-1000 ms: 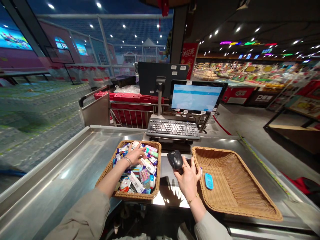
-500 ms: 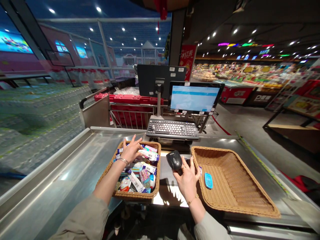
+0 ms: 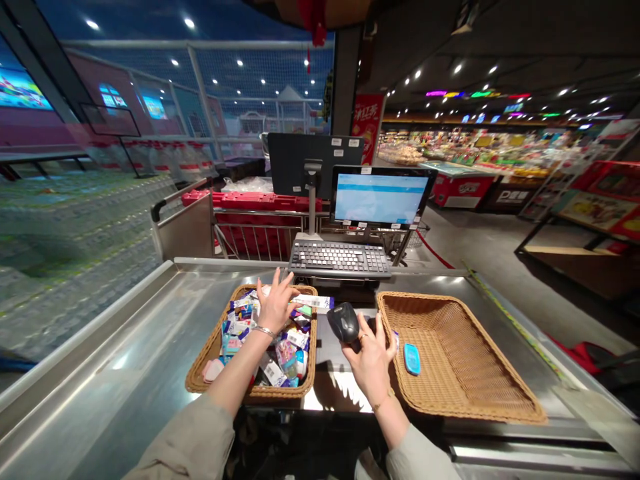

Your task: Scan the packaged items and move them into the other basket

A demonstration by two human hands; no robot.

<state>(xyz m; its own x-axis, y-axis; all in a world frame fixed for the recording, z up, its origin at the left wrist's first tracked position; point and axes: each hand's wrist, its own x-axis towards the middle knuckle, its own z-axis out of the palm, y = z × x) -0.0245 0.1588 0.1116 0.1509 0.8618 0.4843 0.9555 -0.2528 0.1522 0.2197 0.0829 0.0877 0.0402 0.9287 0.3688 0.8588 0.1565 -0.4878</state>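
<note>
My left hand [image 3: 275,307] is closed on a slim white-and-purple wrapped bar [image 3: 316,302], held over the far right rim of the left wicker basket [image 3: 312,363]. Small wrapped sweets and boxes [image 3: 280,357] fill that basket. In my right hand [image 3: 370,360] is a black handheld barcode scanner [image 3: 344,323], its head turned towards the bar. A blue-and-white packet [image 3: 412,359] lies in the right wicker basket [image 3: 470,360]. Beside my right fingers, a bit of a purple-and-white wrapper [image 3: 397,341] shows; my hand hides the rest.
Behind the baskets stand a keyboard [image 3: 340,259] and a lit monitor [image 3: 383,197], with a second screen [image 3: 295,163] seen from its back. Both baskets rest on a metal counter [image 3: 125,333]. Stacked bottle packs [image 3: 65,267] are at the left, beyond the counter's edge.
My left hand has moved right with the bar, bringing it from above the basket's contents out past the rim, nearer the scanner. The right hand keeps its hold on the scanner.
</note>
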